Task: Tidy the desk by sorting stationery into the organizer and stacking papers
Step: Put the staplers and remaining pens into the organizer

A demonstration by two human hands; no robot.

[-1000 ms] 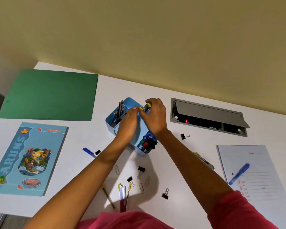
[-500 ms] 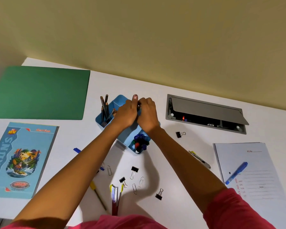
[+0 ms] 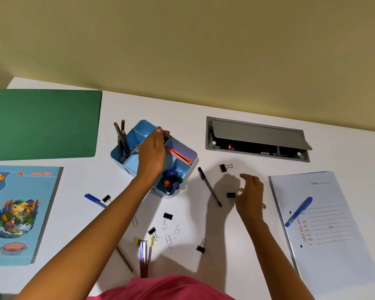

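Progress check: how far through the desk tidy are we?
Done: pencils and coloured pins stand in the organizer. In hand: left hand is at the organizer's back compartment; right hand reaches toward a black clip. Left: black pen, blue pens, binder clips, paper clips loose; white file, notebook, green folder unstacked.

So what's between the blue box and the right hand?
A black pen lies slanted between the box and the right hand, and a black clip sits by the hand. Seen in the head view.
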